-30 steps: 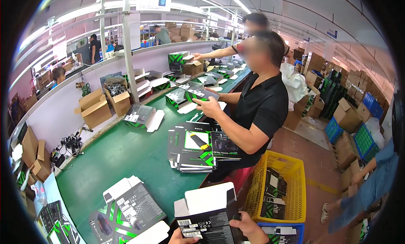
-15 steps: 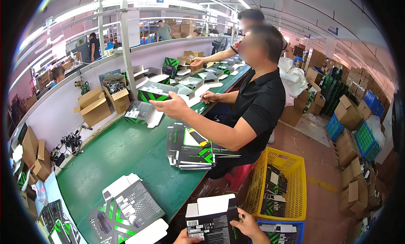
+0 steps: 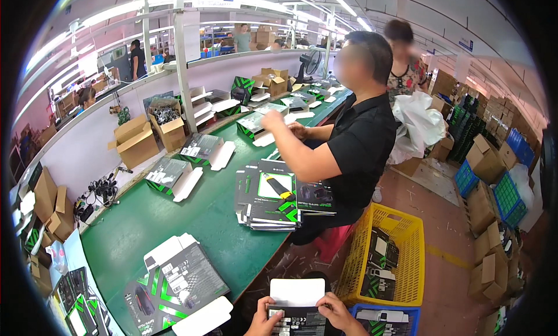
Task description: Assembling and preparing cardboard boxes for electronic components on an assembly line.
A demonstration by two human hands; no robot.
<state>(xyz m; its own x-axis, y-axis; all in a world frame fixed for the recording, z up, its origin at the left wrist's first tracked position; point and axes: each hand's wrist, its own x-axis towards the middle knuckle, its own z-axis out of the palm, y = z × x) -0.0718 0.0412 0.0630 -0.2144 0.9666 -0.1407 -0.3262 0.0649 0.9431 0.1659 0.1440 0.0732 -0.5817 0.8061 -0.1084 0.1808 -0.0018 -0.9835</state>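
Your left hand (image 3: pixel 265 321) and right hand (image 3: pixel 337 311) are both grasping a black printed cardboard box with a raised white flap (image 3: pixel 299 323), one at each side; it is held at the near edge, right of the table. Running from near left to far centre is a long green-topped worktable (image 3: pixel 128 225), bounded on the left by a pale partition wall (image 3: pixel 75 144). Reddish floor (image 3: pixel 447 231) shows on the right. Nearest you on the table: a black carton with green stripes and white flaps (image 3: pixel 195 286). Farther off, a stack of flat black-and-green cartons (image 3: pixel 267 213) bears a yellow-and-black knife (image 3: pixel 279 188). One co-worker in a black short-sleeved shirt (image 3: pixel 369 133) partly blocks the far table. A yellow perforated plastic crate (image 3: pixel 414 266) and a blue plastic crate (image 3: pixel 417 322), both holding boxes, obstruct the floor beside your right hand.
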